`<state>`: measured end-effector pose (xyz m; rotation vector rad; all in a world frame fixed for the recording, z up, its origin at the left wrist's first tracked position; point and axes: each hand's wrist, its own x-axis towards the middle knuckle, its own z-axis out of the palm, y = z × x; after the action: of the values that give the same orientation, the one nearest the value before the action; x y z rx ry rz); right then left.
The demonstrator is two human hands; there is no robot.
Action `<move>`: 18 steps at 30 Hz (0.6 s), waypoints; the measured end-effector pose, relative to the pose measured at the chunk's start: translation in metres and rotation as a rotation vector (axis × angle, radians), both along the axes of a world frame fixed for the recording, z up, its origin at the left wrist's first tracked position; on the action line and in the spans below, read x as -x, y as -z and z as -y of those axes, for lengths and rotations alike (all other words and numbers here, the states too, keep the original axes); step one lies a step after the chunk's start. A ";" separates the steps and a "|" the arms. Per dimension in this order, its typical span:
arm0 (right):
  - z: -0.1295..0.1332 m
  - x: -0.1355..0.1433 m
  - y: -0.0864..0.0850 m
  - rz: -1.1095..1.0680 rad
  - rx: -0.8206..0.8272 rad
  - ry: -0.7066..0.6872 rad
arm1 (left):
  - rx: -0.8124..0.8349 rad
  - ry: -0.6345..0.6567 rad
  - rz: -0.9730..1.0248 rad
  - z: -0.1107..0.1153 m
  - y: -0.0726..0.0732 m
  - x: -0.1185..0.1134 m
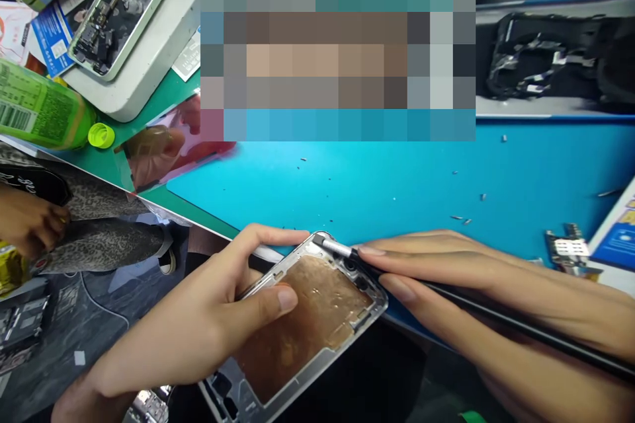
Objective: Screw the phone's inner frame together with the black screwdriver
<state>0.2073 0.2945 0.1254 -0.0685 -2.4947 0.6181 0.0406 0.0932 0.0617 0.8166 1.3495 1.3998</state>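
Note:
A phone frame [317, 317] with a copper-coloured inner sheet lies tilted in my left hand [213, 317], thumb on the sheet and index finger along the upper edge. My right hand [446, 271] pinches a long black tool [486, 307] with a silver front end. Its dark, squared tip touches or sits just over the top corner of the frame, near a round camera opening. The tool's shaft runs back under my right hand to the right edge. The frame's lower end is cut off by the bottom of the view.
Small screws and bits [466, 221] are scattered on the blue mat [347, 192]. An opened phone [124, 10], green bottle [44, 106] and pink film [169, 145] are at left. Another person's hand [30, 221] is at far left. A tray [555, 109] holds dark phone parts.

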 end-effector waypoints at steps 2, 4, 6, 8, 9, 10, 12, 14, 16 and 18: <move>-0.001 0.001 -0.001 0.017 -0.009 0.005 | -0.014 0.010 0.046 -0.001 -0.001 -0.001; -0.001 0.000 -0.003 0.028 -0.014 0.003 | -0.027 0.011 0.079 -0.003 -0.002 -0.001; 0.000 -0.001 -0.004 0.028 -0.008 -0.009 | -0.032 0.008 0.095 -0.003 -0.002 -0.001; 0.001 -0.002 -0.005 0.023 -0.001 -0.016 | -0.031 0.013 0.099 -0.003 -0.002 0.000; 0.001 -0.002 -0.004 0.019 0.002 -0.018 | -0.027 0.023 0.096 -0.002 -0.002 0.000; 0.002 -0.002 -0.004 0.013 0.008 -0.020 | -0.023 0.031 0.088 -0.002 -0.002 0.001; 0.003 -0.002 -0.002 0.006 0.023 -0.026 | -0.026 0.038 0.066 -0.002 -0.001 0.002; 0.004 -0.002 0.000 0.001 0.031 -0.034 | -0.035 0.035 0.044 -0.001 -0.001 0.002; 0.005 -0.001 0.001 0.001 0.031 -0.044 | -0.043 0.035 0.030 -0.001 0.000 0.002; 0.005 0.000 0.001 0.004 0.035 -0.055 | -0.052 0.024 0.008 -0.001 0.001 0.002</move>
<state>0.2076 0.2896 0.1239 -0.0146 -2.4968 0.6856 0.0390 0.0945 0.0608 0.8576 1.2975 1.4227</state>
